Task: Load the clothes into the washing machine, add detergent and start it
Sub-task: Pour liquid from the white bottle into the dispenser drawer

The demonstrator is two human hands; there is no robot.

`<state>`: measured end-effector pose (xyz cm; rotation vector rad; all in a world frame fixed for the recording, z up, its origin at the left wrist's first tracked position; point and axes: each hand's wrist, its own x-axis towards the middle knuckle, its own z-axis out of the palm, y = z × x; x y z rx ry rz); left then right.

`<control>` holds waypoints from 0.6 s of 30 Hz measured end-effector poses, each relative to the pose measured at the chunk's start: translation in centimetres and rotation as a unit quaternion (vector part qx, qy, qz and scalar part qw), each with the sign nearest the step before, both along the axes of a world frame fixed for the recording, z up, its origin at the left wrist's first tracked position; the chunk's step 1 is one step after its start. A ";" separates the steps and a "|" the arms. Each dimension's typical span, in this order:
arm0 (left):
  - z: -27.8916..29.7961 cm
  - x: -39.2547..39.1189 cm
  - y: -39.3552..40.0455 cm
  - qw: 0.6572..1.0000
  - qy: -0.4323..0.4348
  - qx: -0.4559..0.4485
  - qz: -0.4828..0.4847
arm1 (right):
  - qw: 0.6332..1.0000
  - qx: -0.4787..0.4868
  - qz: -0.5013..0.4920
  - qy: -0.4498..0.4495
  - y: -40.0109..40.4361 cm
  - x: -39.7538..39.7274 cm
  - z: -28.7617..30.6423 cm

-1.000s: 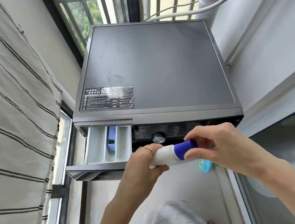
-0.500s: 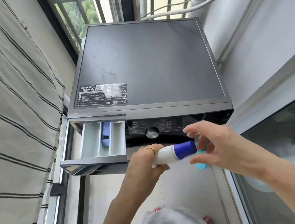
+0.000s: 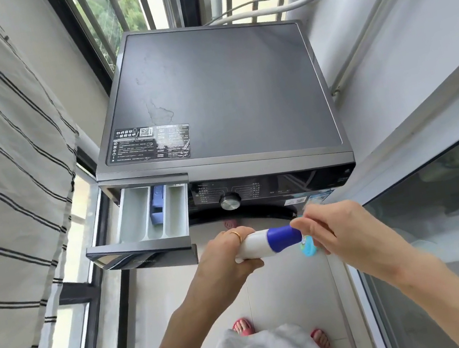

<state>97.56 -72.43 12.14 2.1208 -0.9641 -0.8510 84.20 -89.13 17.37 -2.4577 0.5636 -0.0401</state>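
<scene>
A dark grey washing machine (image 3: 222, 89) stands ahead under the window. Its detergent drawer (image 3: 149, 215) is pulled out at the front left, showing pale compartments and a blue insert. My left hand (image 3: 225, 262) grips a white detergent bottle (image 3: 254, 246) held sideways below the control dial (image 3: 230, 201). The bottle's blue cap (image 3: 284, 238) points right, and my right hand (image 3: 343, 233) pinches that cap with its fingertips. No clothes show at the machine; its door is hidden under the front panel.
A striped curtain (image 3: 3, 183) hangs close on the left. A glass-fronted cabinet (image 3: 446, 227) and a white wall with pipes (image 3: 377, 9) close in the right. A small blue object (image 3: 309, 248) lies behind my right hand. My feet in red sandals (image 3: 243, 326) stand on pale tiles.
My right hand let go of the cap with fingers spread, then came back and now pinches the cap's end. The view has tilted down slightly.
</scene>
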 end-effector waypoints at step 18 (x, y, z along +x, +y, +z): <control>-5.9 -4.9 -5.0 0.994 -0.092 -0.017 -0.061 | 0.960 0.179 -0.214 0.002 1.3 -4.9 -7.3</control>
